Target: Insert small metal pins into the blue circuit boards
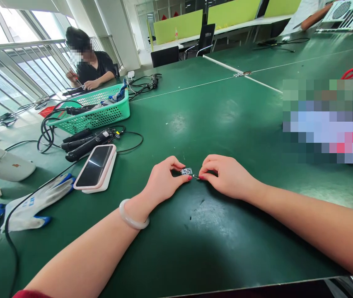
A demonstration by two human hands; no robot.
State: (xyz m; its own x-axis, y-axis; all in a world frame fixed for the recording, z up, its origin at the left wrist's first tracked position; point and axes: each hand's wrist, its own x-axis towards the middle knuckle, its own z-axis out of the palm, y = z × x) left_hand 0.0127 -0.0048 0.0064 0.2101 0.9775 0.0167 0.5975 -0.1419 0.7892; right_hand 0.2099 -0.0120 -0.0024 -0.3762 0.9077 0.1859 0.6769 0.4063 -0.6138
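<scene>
The small patterned piece (186,171) is located just above the tabletop (164,256), near the middle of my head view, pinched between the thumb and fingers of the left hand (165,179). A thin, light-coloured strip (196,177) extends from the fingers of the right hand (228,174), which are closed on its far end; I cannot tell whether the strip touches the patterned piece or stops just short of it. Caution: in my judgement, either part could slip free, since each is held only at its edge by fingertips, and a sideways push by one hand would be the likely cause. A strip this slim may also bend if it is pressed off its line. A dropped part could be hard to find among the marks on the green surface. Pose: I note both forearms entering from the lower corners and converging, wrists low over the tabletop, the two hands facing each other with fingertips near but apart. A pale bracelet (134,215) rings the left wrist. Further left lie a phone (95,167), a white and blue glove (36,203) and black-handled tools (86,147); beyond these stands a green basket (94,121)
</scene>
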